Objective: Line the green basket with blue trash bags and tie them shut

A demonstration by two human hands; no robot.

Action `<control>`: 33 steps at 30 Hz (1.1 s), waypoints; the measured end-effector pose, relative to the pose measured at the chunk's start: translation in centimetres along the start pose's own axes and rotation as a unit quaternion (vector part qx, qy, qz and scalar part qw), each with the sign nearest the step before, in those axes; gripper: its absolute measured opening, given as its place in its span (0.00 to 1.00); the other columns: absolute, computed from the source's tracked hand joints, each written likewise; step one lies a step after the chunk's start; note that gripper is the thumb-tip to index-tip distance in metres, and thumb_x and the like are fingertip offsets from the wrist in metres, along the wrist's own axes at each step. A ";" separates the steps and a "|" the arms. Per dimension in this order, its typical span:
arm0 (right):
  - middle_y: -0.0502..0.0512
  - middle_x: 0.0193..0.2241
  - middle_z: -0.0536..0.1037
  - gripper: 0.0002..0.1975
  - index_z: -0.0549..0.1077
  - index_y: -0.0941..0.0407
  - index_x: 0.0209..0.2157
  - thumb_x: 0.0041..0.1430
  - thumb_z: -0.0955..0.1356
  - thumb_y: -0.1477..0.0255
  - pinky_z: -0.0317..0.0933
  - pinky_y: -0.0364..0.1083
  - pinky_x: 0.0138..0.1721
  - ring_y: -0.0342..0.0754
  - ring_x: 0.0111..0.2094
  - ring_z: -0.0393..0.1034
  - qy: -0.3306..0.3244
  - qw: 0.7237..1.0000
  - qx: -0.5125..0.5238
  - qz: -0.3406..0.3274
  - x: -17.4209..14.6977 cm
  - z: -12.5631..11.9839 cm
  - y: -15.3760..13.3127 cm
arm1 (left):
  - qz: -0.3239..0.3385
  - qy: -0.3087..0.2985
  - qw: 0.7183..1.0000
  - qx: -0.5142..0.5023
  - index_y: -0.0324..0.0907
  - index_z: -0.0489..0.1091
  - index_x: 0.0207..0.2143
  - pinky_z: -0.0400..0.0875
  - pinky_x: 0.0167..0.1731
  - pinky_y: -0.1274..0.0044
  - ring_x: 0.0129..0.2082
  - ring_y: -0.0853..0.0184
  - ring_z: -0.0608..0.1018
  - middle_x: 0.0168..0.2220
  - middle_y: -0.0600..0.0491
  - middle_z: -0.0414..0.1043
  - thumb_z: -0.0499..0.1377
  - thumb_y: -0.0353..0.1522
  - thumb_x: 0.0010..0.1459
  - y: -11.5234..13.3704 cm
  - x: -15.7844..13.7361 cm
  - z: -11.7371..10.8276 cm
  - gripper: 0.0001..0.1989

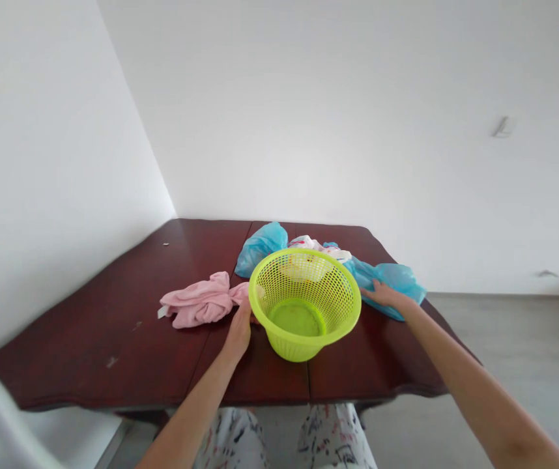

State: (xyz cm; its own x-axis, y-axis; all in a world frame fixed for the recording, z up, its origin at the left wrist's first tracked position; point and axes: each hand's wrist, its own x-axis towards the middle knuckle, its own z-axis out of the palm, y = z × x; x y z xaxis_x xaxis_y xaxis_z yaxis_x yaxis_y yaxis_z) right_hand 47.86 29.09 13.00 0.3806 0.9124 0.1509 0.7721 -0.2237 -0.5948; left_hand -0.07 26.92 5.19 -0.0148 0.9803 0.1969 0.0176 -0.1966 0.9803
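A lime-green plastic basket (298,348) with a mesh wall stands near the middle of the table, tilted a little towards me; nothing lies inside it. My left hand (241,324) grips its left side at the rim, the fingers partly hidden by the basket. On the right, my right hand (383,294) is stretched out over a blue plastic bag (399,280), its fingers apart and its fingertips close to the basket's rim. A crumpled pink cloth (204,303) lies to the left of my left hand.
Behind the basket are another blue plastic bag (262,247) and a white bundle with coloured marks (309,242). The dark red wooden table (113,312) meets white walls at the back and left. A blurred white curved object (0,417) shows at the lower left.
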 end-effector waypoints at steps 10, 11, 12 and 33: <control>0.72 0.78 0.75 0.38 0.71 0.53 0.78 0.74 0.62 0.53 0.59 0.73 0.82 0.72 0.80 0.70 0.106 0.992 -0.067 -0.036 -21.1 0.1 13.9 | 0.034 0.054 0.997 0.041 0.41 0.81 0.51 0.82 0.60 0.58 0.68 0.41 0.79 0.55 0.37 0.87 0.62 0.60 0.74 1.2 -0.3 -0.1 0.31; 0.72 0.75 0.78 0.36 0.73 0.52 0.77 0.74 0.62 0.54 0.64 0.72 0.80 0.72 0.77 0.73 0.126 0.989 -0.057 -0.051 -21.6 -0.7 13.7 | 0.032 0.058 0.997 0.040 0.42 0.80 0.50 0.83 0.58 0.59 0.65 0.42 0.80 0.53 0.37 0.86 0.62 0.60 0.74 1.5 -0.3 0.0 0.30; 0.71 0.72 0.80 0.34 0.74 0.51 0.75 0.75 0.63 0.55 0.67 0.71 0.78 0.72 0.74 0.76 0.136 0.988 -0.046 -0.060 -21.8 -1.5 13.2 | 0.027 0.058 0.997 0.039 0.42 0.79 0.50 0.83 0.55 0.60 0.62 0.44 0.81 0.52 0.38 0.86 0.61 0.60 0.74 1.8 -0.3 0.2 0.30; 0.60 0.52 0.90 0.26 0.87 0.46 0.48 0.75 0.70 0.39 0.80 0.65 0.60 0.70 0.57 0.85 0.001 0.937 0.343 -0.064 -29.9 3.3 -0.1 | -0.070 -0.295 0.948 0.101 0.49 0.86 0.58 0.77 0.63 0.60 0.56 0.48 0.86 0.54 0.43 0.89 0.58 0.61 0.80 5.8 -17.2 2.8 0.31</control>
State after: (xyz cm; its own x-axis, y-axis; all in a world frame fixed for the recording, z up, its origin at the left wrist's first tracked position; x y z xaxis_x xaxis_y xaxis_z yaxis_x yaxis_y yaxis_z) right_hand 34.77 2.99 5.91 0.3084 0.9163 0.2556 0.3030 0.1601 -0.9395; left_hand 3.12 8.97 7.40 0.5295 0.8475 -0.0364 0.2486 -0.1141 0.9619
